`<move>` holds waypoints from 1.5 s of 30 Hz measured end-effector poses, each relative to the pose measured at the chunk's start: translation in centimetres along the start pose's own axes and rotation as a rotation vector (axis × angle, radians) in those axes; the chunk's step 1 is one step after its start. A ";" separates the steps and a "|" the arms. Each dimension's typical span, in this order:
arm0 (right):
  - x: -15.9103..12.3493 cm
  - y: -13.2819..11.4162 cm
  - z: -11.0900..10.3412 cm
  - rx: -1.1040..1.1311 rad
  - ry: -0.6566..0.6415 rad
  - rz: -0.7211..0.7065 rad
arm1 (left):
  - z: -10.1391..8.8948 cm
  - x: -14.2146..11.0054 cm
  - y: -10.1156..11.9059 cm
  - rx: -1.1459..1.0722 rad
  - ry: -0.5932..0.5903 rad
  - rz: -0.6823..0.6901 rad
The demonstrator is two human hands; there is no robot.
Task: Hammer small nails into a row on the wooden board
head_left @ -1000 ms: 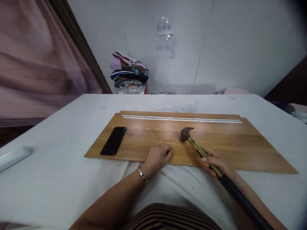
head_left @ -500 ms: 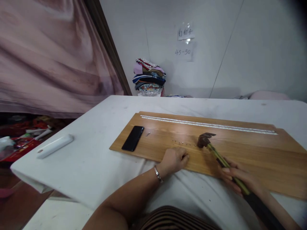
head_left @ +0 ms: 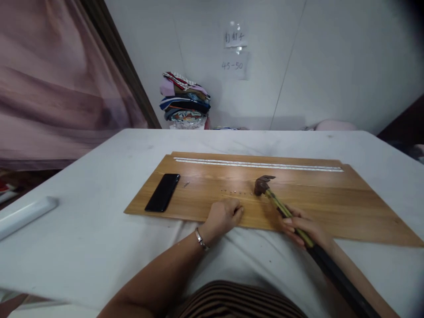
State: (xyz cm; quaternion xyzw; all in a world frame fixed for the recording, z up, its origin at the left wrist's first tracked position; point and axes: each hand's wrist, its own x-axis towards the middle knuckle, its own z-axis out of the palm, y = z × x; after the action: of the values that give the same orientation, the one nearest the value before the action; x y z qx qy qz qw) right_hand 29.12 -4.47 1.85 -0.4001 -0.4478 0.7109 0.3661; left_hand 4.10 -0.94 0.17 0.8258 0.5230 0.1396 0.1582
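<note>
My right hand is wrapped round the yellow-and-black handle of a claw hammer. The hammer's dark head is low over the wooden board, close to the right end of a row of several small nails standing in the wood. Whether the head touches a nail or the board, I cannot tell. Curled into a loose fist, my left hand rests at the board's near edge, just below the nails, and nothing shows in it. A bracelet circles the left wrist.
A black phone lies on the board's left end, with a few loose nails beside it. Two pale measuring strips run along the far edge. The white-covered table carries a white object at left. Folded cloths are stacked behind.
The view has turned a little to the right, so everything sits further left in the picture. The hammer and both hands keep nearly the same places over the board.
</note>
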 end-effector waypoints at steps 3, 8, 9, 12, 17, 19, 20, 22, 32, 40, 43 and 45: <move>0.0 0.0 0.1 0.050 0.002 -0.018 | -0.1 0.1 0.0 0.008 -0.007 -0.001; 0.0 -0.4 0.5 0.070 -0.002 -0.033 | -0.1 0.1 -0.1 0.010 0.009 0.001; 0.0 -0.5 0.6 0.065 -0.001 -0.030 | -0.1 0.1 -0.1 0.004 0.009 0.000; 0.1 -0.6 0.6 0.056 -0.014 -0.025 | -0.1 0.1 0.0 -0.008 0.001 -0.016; 0.0 -0.7 0.8 0.052 -0.014 -0.037 | -0.2 0.2 0.1 -0.004 -0.010 -0.021; 0.0 -0.8 0.9 0.066 -0.011 -0.047 | -0.2 0.2 0.1 -0.003 -0.002 -0.011; -0.1 -0.8 0.9 0.074 -0.009 -0.049 | -0.2 0.2 0.0 -0.002 0.001 -0.010; 0.0 -0.8 0.9 0.083 -0.010 -0.048 | -0.2 0.2 0.0 -0.004 0.004 -0.007; 0.2 -0.5 0.7 0.085 -0.034 -0.049 | -0.2 0.2 0.1 -0.006 0.005 -0.010; 0.2 -0.4 0.8 0.088 -0.041 -0.058 | -0.1 0.2 -0.1 -0.005 0.005 -0.003; 0.3 -0.4 0.8 0.098 -0.045 -0.036 | 0.0 0.2 -0.1 -0.011 0.010 0.007; 0.3 -0.3 0.7 0.104 -0.036 -0.026 | 0.0 0.2 -0.1 -0.013 0.009 0.003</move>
State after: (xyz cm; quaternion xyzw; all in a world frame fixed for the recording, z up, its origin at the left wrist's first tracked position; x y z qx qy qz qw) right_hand 28.37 -4.35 2.29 -0.3619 -0.4219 0.7355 0.3875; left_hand 4.09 -0.67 0.14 0.8249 0.5217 0.1467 0.1611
